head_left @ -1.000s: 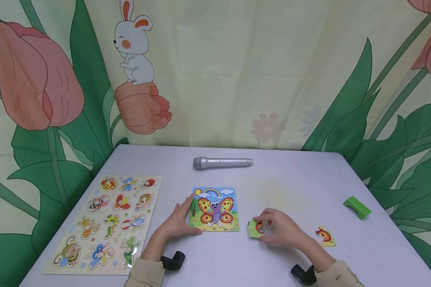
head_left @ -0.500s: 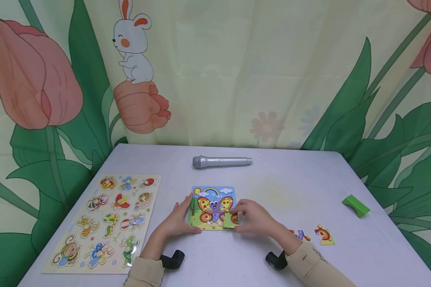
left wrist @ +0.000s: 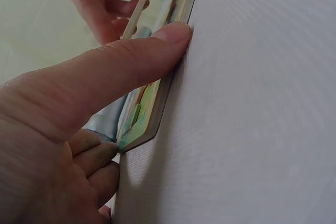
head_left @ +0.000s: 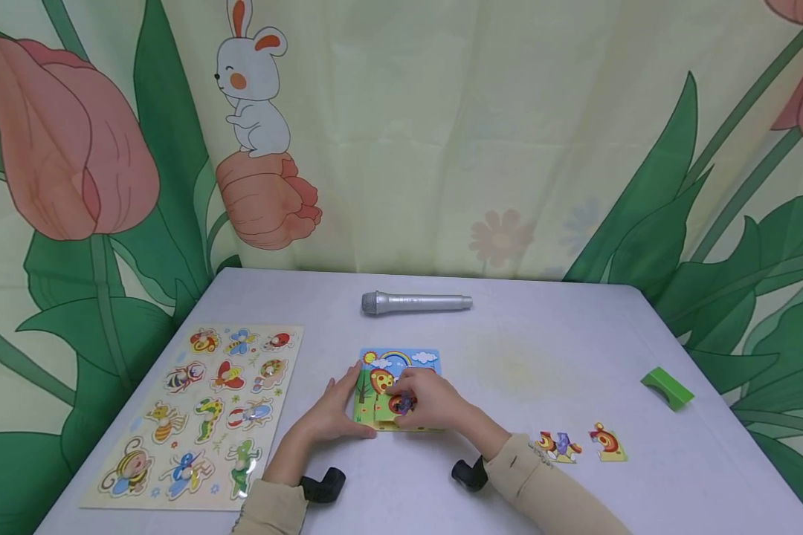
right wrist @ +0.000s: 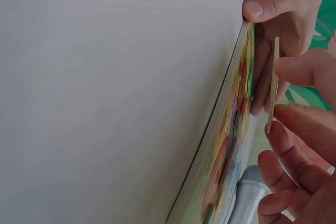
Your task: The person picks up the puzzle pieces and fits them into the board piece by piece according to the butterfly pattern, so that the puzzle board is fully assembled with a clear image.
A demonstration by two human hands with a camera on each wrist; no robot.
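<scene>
In the head view, my left hand (head_left: 331, 412) holds the near left corner of a square butterfly puzzle board (head_left: 383, 360), thumb along the near edge and fingers by the left side. The left wrist view shows that thumb (left wrist: 173, 32) against the board's edge. Over the board's lower part, my right hand (head_left: 431, 401) pinches a thin puzzle piece (head_left: 401, 405) printed green, red and purple. Seen edge-on in the right wrist view, the piece (right wrist: 273, 85) is tilted and apart from the board's face (right wrist: 231, 129). The right hand hides much of the picture.
Two loose puzzle pieces, one (head_left: 558, 446) beside the right sleeve and another (head_left: 607, 443) farther right, lie on the table. A green arched block (head_left: 668, 388) lies beyond them. At the back is a silver microphone (head_left: 415, 302); a large insect board (head_left: 207, 446) occupies the left.
My right hand has carried the piece leftward from the table onto the board's right side, then to over its lower left and middle. The left hand has stayed at the corner.
</scene>
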